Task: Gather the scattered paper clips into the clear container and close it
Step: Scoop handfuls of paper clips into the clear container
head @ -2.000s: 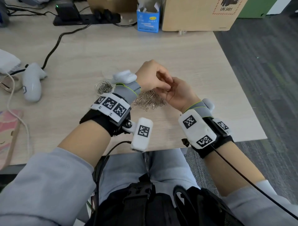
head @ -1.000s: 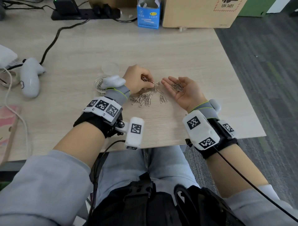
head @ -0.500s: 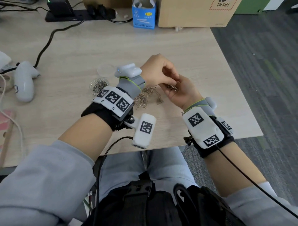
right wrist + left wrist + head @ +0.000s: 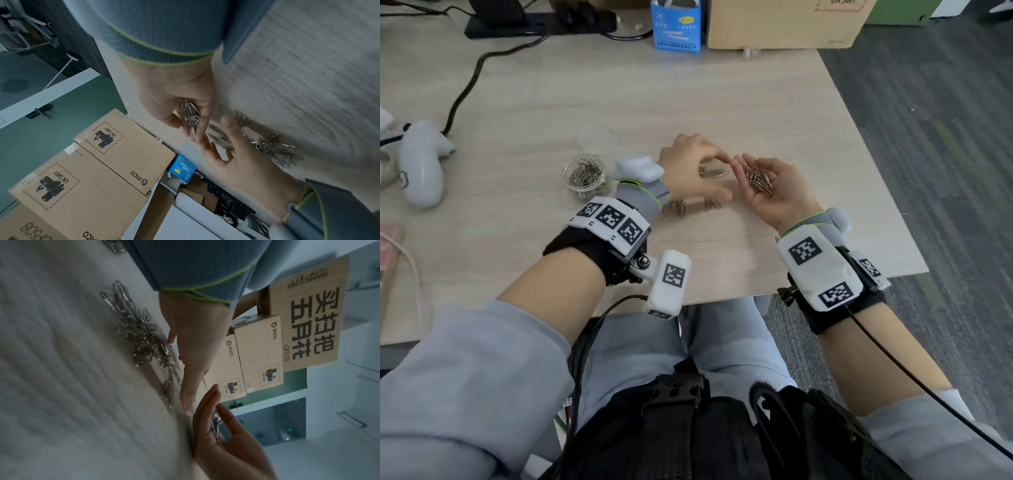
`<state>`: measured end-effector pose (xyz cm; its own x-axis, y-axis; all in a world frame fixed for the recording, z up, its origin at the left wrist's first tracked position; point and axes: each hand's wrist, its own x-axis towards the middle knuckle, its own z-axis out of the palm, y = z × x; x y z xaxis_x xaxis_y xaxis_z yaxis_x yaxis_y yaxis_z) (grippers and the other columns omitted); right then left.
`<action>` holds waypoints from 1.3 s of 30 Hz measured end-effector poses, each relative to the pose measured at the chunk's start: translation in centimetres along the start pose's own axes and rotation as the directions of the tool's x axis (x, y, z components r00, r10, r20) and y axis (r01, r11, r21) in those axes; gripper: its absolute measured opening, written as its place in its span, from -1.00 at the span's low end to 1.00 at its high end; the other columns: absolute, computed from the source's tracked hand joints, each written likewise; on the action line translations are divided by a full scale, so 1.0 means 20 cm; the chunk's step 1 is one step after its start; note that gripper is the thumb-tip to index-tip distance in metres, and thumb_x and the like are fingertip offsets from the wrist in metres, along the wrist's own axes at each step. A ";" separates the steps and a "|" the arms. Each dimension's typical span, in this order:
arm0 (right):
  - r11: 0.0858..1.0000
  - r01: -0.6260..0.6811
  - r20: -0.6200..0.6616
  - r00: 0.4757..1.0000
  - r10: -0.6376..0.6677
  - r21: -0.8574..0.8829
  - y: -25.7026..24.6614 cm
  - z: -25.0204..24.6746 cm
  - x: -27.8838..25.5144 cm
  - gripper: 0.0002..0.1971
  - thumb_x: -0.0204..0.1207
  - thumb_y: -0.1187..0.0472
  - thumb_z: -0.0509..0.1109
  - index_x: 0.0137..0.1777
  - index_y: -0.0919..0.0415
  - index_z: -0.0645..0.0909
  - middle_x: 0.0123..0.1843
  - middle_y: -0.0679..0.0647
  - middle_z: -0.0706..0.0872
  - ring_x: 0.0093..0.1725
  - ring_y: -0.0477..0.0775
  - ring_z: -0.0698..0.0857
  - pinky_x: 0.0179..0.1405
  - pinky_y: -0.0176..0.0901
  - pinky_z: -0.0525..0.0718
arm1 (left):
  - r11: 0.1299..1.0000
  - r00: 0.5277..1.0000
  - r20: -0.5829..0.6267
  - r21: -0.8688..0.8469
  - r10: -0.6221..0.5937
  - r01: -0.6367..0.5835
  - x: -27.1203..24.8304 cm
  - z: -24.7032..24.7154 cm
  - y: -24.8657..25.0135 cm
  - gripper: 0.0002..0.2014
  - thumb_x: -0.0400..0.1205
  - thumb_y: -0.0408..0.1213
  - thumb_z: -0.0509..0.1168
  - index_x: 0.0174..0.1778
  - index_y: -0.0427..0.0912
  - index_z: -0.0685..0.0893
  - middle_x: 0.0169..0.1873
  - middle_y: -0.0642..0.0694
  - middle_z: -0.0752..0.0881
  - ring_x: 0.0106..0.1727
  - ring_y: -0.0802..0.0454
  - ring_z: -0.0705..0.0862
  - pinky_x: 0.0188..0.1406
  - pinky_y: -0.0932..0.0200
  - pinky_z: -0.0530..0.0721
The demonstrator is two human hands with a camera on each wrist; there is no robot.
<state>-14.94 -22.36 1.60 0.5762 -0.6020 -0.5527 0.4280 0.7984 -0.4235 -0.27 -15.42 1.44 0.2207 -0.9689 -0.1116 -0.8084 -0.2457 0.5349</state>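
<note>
A clear round container [image 4: 585,178], partly filled with paper clips, stands open on the table left of my hands. Its clear lid [image 4: 599,138] lies just behind it. My left hand [image 4: 724,176] reaches palm down with straight fingers over loose paper clips [image 4: 714,172] on the wood; more clips [image 4: 674,209] lie by its wrist. In the left wrist view the pile [image 4: 144,340] spreads under that hand [image 4: 191,363]. My right hand [image 4: 756,168] is cupped palm up, holding a bunch of clips [image 4: 758,180], also seen in the right wrist view [image 4: 190,113].
A white controller [image 4: 421,164] lies at the left, with a black cable [image 4: 465,89] running back to a power strip. A blue box [image 4: 676,25] and a cardboard box [image 4: 784,24] stand at the back. The table's right edge [image 4: 859,164] runs close to my right hand.
My left hand has left my right palm and come back down over the loose clips on the table. My right hand stays cupped, its bunch of clips now uncovered.
</note>
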 end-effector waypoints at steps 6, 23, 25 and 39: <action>0.999 -0.032 -0.018 0.999 0.032 0.000 0.02 0.00 -0.02 -0.75 0.63 0.33 0.15 -0.20 0.43 0.58 -0.49 0.21 0.70 -0.54 0.07 0.72 -0.50 -0.33 0.72 | 0.996 0.999 0.030 0.080 0.026 -0.029 -0.06 0.02 0.01 -0.45 0.24 0.16 0.49 0.08 -0.03 0.68 0.15 -0.10 0.61 0.26 -0.15 0.46 0.25 -0.07 0.46; 0.998 -0.059 0.015 0.998 0.059 -0.025 0.17 0.11 -0.02 -0.71 0.65 0.34 0.08 -0.15 0.51 0.55 -0.43 0.34 0.75 -0.48 0.25 0.78 -0.40 -0.14 0.78 | 1.000 1.000 0.028 0.029 -0.009 0.008 -0.25 -0.11 -0.22 -0.48 0.20 -0.03 0.60 0.08 -0.03 0.71 0.16 -0.18 0.57 0.18 -0.10 0.48 0.31 -0.02 0.46; 0.998 -0.062 0.004 0.998 0.062 -0.026 0.17 0.10 -0.02 -0.71 0.65 0.33 0.09 -0.15 0.50 0.56 -0.44 0.33 0.74 -0.49 0.24 0.77 -0.40 -0.17 0.78 | 1.000 1.000 -0.017 -0.026 -0.016 0.015 -0.23 -0.10 -0.20 -0.65 0.31 -0.18 0.56 -0.01 -0.11 0.74 0.07 -0.23 0.60 0.00 -0.05 0.54 0.18 -0.04 0.55; 0.992 -0.067 0.003 0.998 0.067 -0.103 0.17 0.13 0.01 -0.70 0.65 0.34 0.05 -0.09 0.56 0.53 -0.10 0.47 0.64 -0.10 0.41 0.67 0.00 0.16 0.73 | 0.979 0.971 -0.231 -0.205 -0.064 0.016 -0.16 -0.17 -0.20 -0.77 0.32 -0.28 0.55 -0.13 -0.22 0.80 -0.21 -0.21 0.79 -0.34 0.20 0.61 -0.32 0.56 0.45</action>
<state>-11.46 -19.77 1.93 0.6058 -0.5469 -0.5779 0.3147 0.8318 -0.4572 4.23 -11.26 2.52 0.3919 -0.9186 0.0505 -0.6760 -0.2503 0.6931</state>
